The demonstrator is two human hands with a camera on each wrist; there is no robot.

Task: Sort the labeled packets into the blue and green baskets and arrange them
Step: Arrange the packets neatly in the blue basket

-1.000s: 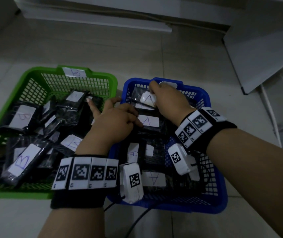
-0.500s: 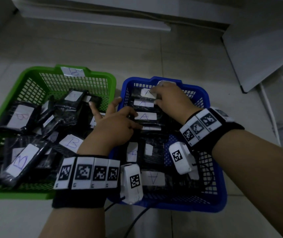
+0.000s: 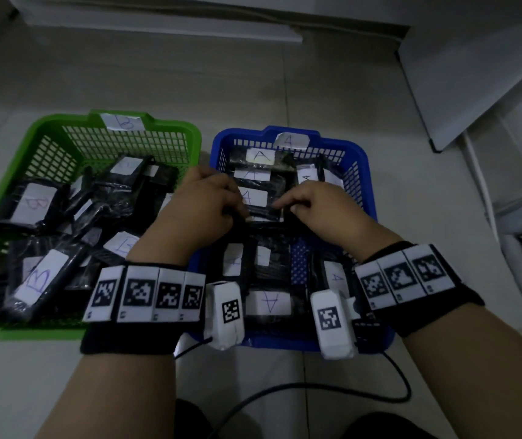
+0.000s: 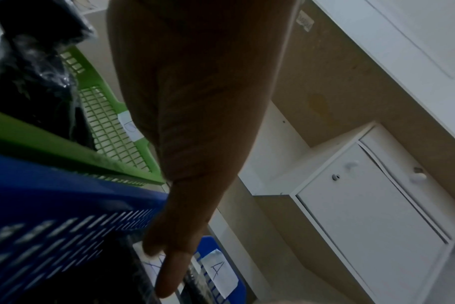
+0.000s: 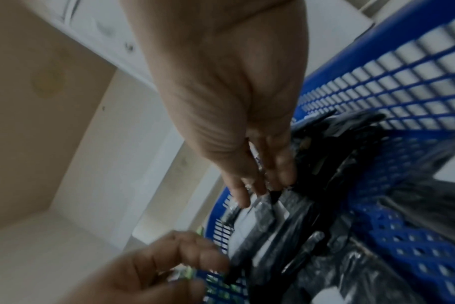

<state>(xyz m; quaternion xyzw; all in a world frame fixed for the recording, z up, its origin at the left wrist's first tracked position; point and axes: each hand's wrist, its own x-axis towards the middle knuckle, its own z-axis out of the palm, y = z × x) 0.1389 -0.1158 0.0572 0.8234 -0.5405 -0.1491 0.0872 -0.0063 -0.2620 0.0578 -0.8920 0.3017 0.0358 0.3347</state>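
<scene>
The green basket (image 3: pixel 158 125), tagged B, stands on the left with a loose heap of black packets labelled B (image 3: pixel 36 282). Beside it the blue basket (image 3: pixel 353 147), tagged A, holds black packets labelled A (image 3: pixel 256 198), several standing in a row at its far end. Both hands are inside the blue basket, near its middle. My left hand (image 3: pixel 237 212) curls its fingers on a black A packet (image 3: pixel 264 213). My right hand (image 3: pixel 285 206) pinches the same row's black packets from the right, and the right wrist view shows the right hand (image 5: pixel 269 185) with fingertips on plastic wrap.
Both baskets sit side by side on a pale tiled floor. A white board (image 3: pixel 475 74) leans at the right and a white cabinet (image 4: pixel 372 205) stands beyond the baskets. A black cable (image 3: pixel 316 391) loops on the floor near my knees.
My right hand has drawn back from the blue basket's far edge to its middle. My left hand has moved right into the blue basket and curled its fingers on a packet.
</scene>
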